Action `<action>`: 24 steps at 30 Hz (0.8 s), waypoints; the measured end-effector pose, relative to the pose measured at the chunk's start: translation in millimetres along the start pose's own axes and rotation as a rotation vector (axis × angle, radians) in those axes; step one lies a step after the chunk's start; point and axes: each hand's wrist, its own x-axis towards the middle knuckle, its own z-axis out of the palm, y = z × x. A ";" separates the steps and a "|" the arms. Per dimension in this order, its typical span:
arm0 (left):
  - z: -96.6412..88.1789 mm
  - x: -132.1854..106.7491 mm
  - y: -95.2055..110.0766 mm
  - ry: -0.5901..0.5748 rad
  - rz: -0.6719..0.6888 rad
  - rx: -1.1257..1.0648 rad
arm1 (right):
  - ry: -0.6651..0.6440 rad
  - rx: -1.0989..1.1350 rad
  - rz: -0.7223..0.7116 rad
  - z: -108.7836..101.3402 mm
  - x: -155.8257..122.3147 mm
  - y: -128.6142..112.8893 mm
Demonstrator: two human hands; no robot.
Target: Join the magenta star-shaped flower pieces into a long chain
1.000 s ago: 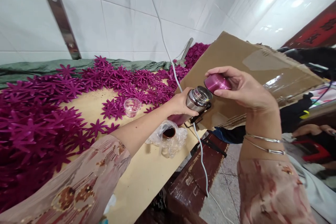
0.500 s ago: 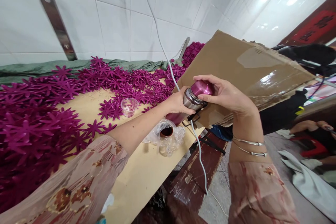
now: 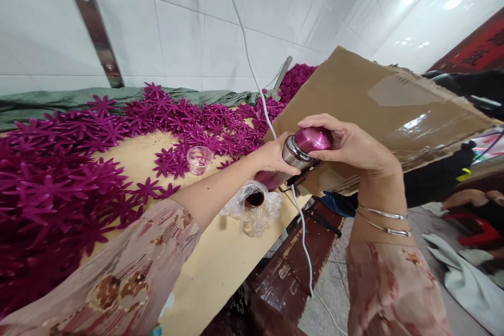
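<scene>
My left hand point(image 3: 275, 159) is wrapped round the neck of a thermos flask point(image 3: 296, 155) with a steel collar and a magenta body, tilted over the table. At its top end sits a shiny magenta cap point(image 3: 314, 139). My right hand point(image 3: 342, 139) grips that cap between thumb and fingers; the palm side hides part of it. Just below the flask, a small cup of dark liquid point(image 3: 254, 198) stands in a crumpled clear plastic bag point(image 3: 271, 210). Left of it is a clear plastic cup point(image 3: 199, 160).
Heaps of magenta star-shaped pieces point(image 3: 51, 189) cover the table's left and back. A large cardboard piece point(image 3: 366, 100) leans at the right. A white cable point(image 3: 252, 71) hangs past the flask. A wooden bench point(image 3: 291, 268) stands below; another person's arm point(image 3: 466, 199) shows far right.
The view has swung slightly left, so everything sits a little farther right. Both hands keep their grip on the flask and its cap, with hardly any visible shift between them.
</scene>
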 end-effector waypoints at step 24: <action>9.1 -1.7 -4.5 0.081 -0.024 -0.018 | 0.496 0.110 0.153 53.0 -24.6 14.5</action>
